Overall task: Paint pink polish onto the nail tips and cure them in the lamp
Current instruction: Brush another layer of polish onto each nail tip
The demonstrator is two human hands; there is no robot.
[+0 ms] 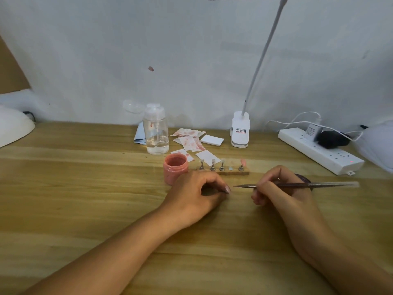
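While the right hand (278, 188) grips a thin nail brush (302, 185) like a pen, thumb and fingers curled round its shaft, the bristle end points left and stops just short of the left hand (195, 193). That hand rests on the wooden table (85, 188) with its fingers curled. Its thumb and forefinger pinch what looks like a greyish-pink nail tip (227, 189); whatever carries it is hidden in the grip.

Just behind the left knuckles stands the open jar of pink polish (176, 167). Right of the jar, a wooden holder strip (225, 173) bears 4 small metal stands: 3 with pale tips and, at the right end, 1 with a pink tip (242, 161). A pale round disc (230, 168) shows between the 3rd and 4th.

Farther back sit a clear pump bottle (156, 133), pink-stained wipes (189, 142), a stack of clean white pads (212, 139) and a clip-on desk lamp (240, 133). A white domed housing (12, 128), possibly the curing lamp, sits at the far left edge. A power strip (319, 151) lies at the right.
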